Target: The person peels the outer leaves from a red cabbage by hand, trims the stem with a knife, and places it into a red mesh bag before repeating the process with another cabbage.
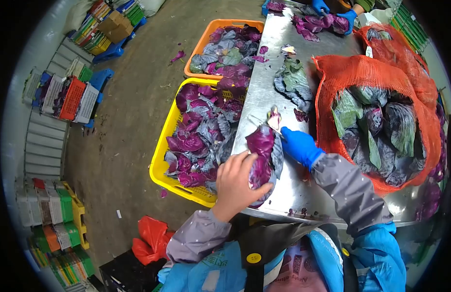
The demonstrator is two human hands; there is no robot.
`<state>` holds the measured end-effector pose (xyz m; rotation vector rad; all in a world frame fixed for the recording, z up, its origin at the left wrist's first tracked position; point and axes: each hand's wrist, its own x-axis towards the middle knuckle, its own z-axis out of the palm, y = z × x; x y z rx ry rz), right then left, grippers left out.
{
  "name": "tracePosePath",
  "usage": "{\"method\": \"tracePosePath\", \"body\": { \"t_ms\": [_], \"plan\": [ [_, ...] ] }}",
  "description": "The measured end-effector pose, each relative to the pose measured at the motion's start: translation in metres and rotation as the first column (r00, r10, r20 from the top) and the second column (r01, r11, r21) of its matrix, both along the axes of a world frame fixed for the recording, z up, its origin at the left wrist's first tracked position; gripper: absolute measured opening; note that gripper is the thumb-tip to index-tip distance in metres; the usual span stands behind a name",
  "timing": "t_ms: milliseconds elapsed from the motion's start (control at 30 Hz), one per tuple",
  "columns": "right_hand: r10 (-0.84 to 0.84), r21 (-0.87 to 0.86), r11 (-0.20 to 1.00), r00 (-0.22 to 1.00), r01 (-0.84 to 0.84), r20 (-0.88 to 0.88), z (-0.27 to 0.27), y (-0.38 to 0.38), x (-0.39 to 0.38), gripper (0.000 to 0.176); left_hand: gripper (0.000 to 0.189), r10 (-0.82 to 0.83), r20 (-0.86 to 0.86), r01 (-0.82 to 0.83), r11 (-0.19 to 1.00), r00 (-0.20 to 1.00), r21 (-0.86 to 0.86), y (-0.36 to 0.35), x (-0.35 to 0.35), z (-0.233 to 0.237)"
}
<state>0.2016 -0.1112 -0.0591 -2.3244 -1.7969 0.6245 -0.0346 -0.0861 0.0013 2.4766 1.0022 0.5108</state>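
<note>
My left hand [241, 184], bare, rests with spread, curved fingers on the near left side of a red cabbage [260, 168] and holds it at the edge of the metal table [296, 192]. My right hand [298, 146], in a blue glove, is closed at the cabbage's far right side. A thin knife blade [257, 120] shows beyond its fingers, by a pale cut stem piece [274, 119]; the handle is hidden in the glove. Loose outer leaves [293, 82] lie farther up the table.
A yellow crate [159, 165] and an orange crate [201, 36] of leaves stand left of the table. Red mesh sacks [347, 65] of cabbages are at the right. A co-worker's blue-gloved hands [348, 20] hold leaves at the far end. Stacked crates [72, 100] stand far left.
</note>
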Motion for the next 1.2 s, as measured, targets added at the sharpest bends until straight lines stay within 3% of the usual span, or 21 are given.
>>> {"method": "tracePosePath", "body": {
  "t_ms": [167, 200, 233, 267, 300, 333, 367, 400, 500, 533, 600, 667, 733, 767, 800, 833, 867, 967, 1033, 1133, 1200],
  "plan": [
    [0.146, 0.006, 0.989, 0.965, -0.15, 0.22, -0.049, 0.0, 0.031, 0.019, 0.064, -0.209, 0.079, 0.209, 0.978, 0.975, 0.015, -0.013, -0.018, -0.002],
    [0.091, 0.118, 0.986, 0.969, -0.12, 0.228, -0.057, 0.011, 0.041, 0.021, 0.063, -0.237, 0.09, 0.232, 0.971, 0.967, 0.059, -0.015, -0.023, -0.003],
    [-0.063, 0.413, 0.905, 0.993, 0.1, -0.102, -0.131, 0.043, 0.072, 0.023, 0.062, -0.267, 0.084, 0.262, 0.963, 0.96, 0.061, -0.016, -0.025, -0.003],
    [-0.29, 0.155, 0.944, 0.956, 0.292, -0.04, -0.065, 0.054, 0.071, 0.026, 0.062, -0.265, 0.081, 0.26, 0.964, 0.961, 0.06, -0.016, -0.025, -0.003],
    [-0.267, 0.114, 0.955, 0.961, 0.274, -0.071, -0.081, 0.074, 0.091, 0.031, 0.061, -0.291, 0.088, 0.286, 0.956, 0.953, 0.068, -0.015, -0.023, -0.002],
    [-0.133, 0.241, 0.96, 0.99, 0.139, -0.042, -0.104, 0.09, 0.105, 0.033, 0.061, -0.322, 0.094, 0.315, 0.946, 0.942, 0.076, -0.014, -0.021, -0.002],
    [-0.025, 0.29, 0.956, 0.999, 0.037, -0.046, -0.017, 0.083, 0.062, 0.033, 0.058, -0.346, 0.101, 0.34, 0.938, 0.933, 0.065, -0.01, -0.018, 0.001],
    [-0.038, 0.105, 0.994, 0.998, 0.032, 0.055, -0.031, 0.104, 0.051, 0.036, 0.058, -0.348, 0.098, 0.344, 0.937, 0.932, 0.057, -0.006, -0.012, 0.002],
    [0.281, 0.355, 0.921, 0.905, -0.16, -0.321, 0.015, 0.111, -0.02, 0.045, 0.058, -0.543, 0.071, 0.543, 0.839, 0.837, 0.01, 0.013, 0.017, 0.0],
    [0.283, 0.216, 0.956, 0.816, -0.198, -0.504, 0.035, 0.112, -0.029, 0.054, 0.058, -0.541, 0.073, 0.542, 0.84, 0.838, 0.004, 0.015, 0.024, 0.001],
    [0.184, 0.128, 0.983, 0.726, -0.132, -0.663, 0.084, 0.09, -0.038, 0.039, 0.065, -0.623, 0.016, 0.617, 0.778, 0.782, 0.116, 0.016, 0.034, 0.007],
    [0.103, 0.079, 0.995, 0.621, -0.066, -0.777, 0.065, 0.07, -0.018, 0.039, 0.07, -0.593, -0.008, 0.585, 0.793, 0.805, 0.171, 0.014, 0.028, 0.013],
    [0.173, 0.155, 0.984, 0.675, -0.087, -0.717, 0.045, 0.033, -0.006, 0.039, 0.076, -0.244, 0.117, 0.221, 0.959, 0.963, 0.178, 0.006, 0.009, 0.002],
    [0.11, 0.031, 0.992, 0.708, -0.125, -0.698, 0.031, 0.014, -0.003, 0.041, 0.083, -0.104, 0.162, 0.09, 0.992, 0.981, 0.088, 0.002, -0.004, -0.002],
    [0.34, 0.28, 0.936, 0.747, -0.212, -0.571, 0.004, -0.006, -0.001, 0.043, 0.083, -0.106, 0.159, 0.093, 0.992, 0.982, 0.084, -0.009, -0.018, -0.018],
    [0.063, 0.031, 0.997, 0.61, -0.064, -0.79, 0.0, -0.027, -0.011, 0.046, 0.09, 0.13, 0.253, -0.083, 0.978, 0.959, -0.189, -0.022, -0.033, -0.041],
    [-0.12, -0.149, 0.989, 0.55, -0.007, -0.826, 0.002, -0.04, -0.018, 0.045, 0.097, 0.374, 0.277, -0.221, 0.861, 0.885, -0.458, -0.033, -0.044, -0.056],
    [-0.294, -0.282, 0.955, 0.365, 0.086, -0.883, 0.013, -0.069, -0.041, 0.044, 0.103, 0.48, 0.448, 0.034, 0.653, 0.754, -0.757, -0.056, -0.041, -0.059],
    [-0.31, -0.254, 0.933, 0.208, 0.256, -0.928, 0.015, -0.074, -0.055, 0.04, 0.103, 0.421, 0.432, 0.021, 0.696, 0.797, -0.718, -0.043, -0.038, -0.054],
    [-0.302, -0.249, 0.902, 0.103, 0.354, -0.948, 0.005, -0.085, -0.056, 0.038, 0.102, 0.369, 0.48, 0.074, 0.727, 0.796, -0.683, -0.019, -0.02, -0.042],
    [-0.305, -0.247, 0.9, 0.113, 0.359, -0.946, 0.0, -0.095, -0.052, 0.037, 0.1, 0.172, 0.525, 0.143, 0.85, 0.833, -0.506, -0.001, -0.013, -0.047]
  ]
}}
